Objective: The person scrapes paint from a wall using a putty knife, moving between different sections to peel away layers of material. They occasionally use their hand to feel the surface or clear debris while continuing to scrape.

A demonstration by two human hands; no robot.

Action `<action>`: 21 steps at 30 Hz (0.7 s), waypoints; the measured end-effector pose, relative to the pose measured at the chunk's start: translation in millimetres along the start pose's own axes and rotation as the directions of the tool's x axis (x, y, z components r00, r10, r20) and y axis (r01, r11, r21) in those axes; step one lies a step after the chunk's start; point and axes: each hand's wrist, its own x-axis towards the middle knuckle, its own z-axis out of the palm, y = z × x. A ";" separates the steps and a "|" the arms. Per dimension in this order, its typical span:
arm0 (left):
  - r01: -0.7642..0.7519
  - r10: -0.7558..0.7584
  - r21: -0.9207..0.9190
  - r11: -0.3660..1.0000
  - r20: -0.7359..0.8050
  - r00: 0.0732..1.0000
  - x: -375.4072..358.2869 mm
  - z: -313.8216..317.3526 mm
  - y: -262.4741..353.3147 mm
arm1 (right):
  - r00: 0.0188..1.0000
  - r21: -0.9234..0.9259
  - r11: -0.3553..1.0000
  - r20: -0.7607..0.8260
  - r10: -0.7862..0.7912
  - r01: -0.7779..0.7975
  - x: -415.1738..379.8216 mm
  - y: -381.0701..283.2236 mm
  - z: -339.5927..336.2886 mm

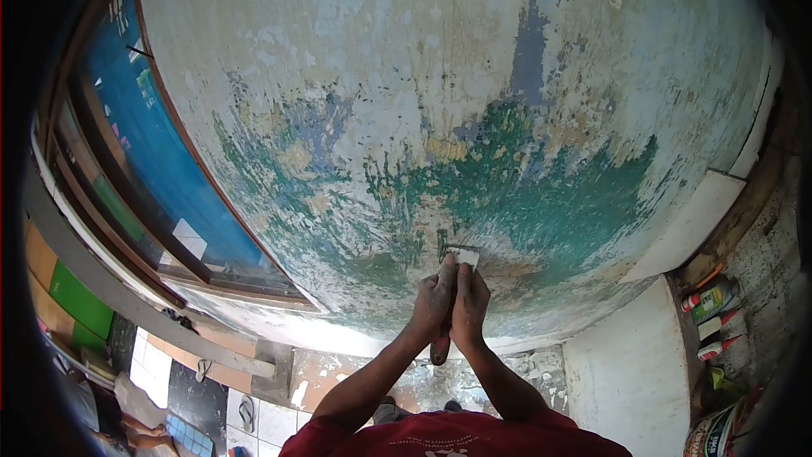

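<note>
Head view, looking down along a weathered wall, paint flaked through to green and blue patches. Both hands meet at the wall's lower middle. Left hand and right hand are pressed side by side, fingers curled closed around a scraper; its pale flat blade lies against the wall just above the fingertips, and a dark handle end shows below the palms. Forearms run down to a red shirt. Window frame with blue glass to the left of the wall. Floor below is littered with paint flakes. Bottles and tubes lie on the floor at far right, well apart from the hands. A sandal sits on floor tiles lower left.
</note>
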 end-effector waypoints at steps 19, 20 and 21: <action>-0.009 0.005 0.041 0.999 0.097 0.995 -4.3 -5.7 46.8 | 0.996 0.048 0.998 0.078 -0.044 0.040 13.0 -18.4 12.1; 0.001 -0.008 0.065 0.998 0.101 0.995 -2.8 -6.7 33.4 | 0.996 0.063 0.997 0.069 -0.051 0.047 9.0 -8.8 7.3; 0.026 -0.033 0.102 0.994 0.066 0.997 -3.7 -6.7 14.1 | 1.000 0.051 0.999 0.020 -0.012 0.011 3.1 4.2 -0.1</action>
